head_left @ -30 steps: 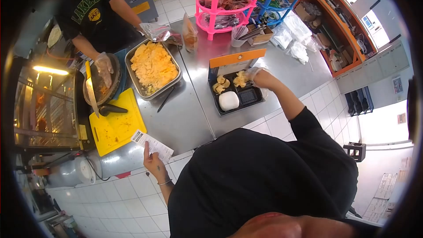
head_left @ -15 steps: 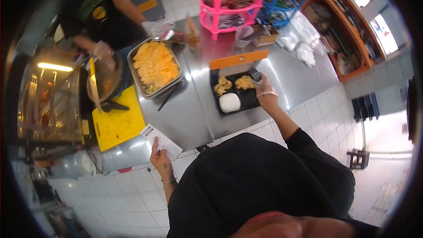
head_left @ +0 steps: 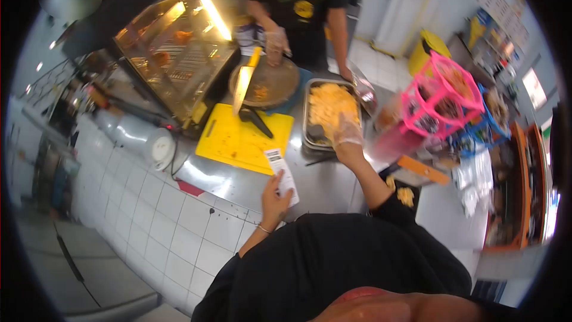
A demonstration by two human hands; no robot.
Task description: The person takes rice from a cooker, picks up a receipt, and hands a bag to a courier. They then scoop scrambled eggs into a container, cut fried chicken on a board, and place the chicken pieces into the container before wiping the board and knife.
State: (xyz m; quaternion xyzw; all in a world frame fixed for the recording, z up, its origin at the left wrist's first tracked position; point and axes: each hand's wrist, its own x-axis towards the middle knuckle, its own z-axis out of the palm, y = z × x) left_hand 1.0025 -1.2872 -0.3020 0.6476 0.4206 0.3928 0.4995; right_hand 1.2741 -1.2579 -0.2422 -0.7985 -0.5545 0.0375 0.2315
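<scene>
The left hand (head_left: 276,200), bare, is a bit below the ctr. of the frame & holds a white paper slip (head_left: 286,182), w/ fingers lying over its lower part. The right hand (head_left: 348,132), in a clear glove, is right of ctr., at the lower right part of the metal tray (head_left: 306,108), where the yellow-orange food (head_left: 331,101) fills most of the space. Its fingers are blurred against the food, so I cannot tell if they are wide or narrow, nor if they grip smth. A dark scoop-like item (head_left: 316,133) is in the tray's lower left corner, just beside these fingers. Below the tray, a thin black tool (head_left: 319,161) lies on the steel table (head_left: 319,191). Toward the lower right, the black box (head_left: 416,204), w/ yellow pieces (head_left: 406,197) inside, is partly hidden by the right arm. Left of ctr. is the yellow cutting board (head_left: 221,143), w/ a black handle (head_left: 256,124) over its upper right part. At upper ctr., a co-worker's gloved hand (head_left: 276,46) is at the round bowl (head_left: 283,90); the pink rack (head_left: 444,96) stands at upper right.
</scene>
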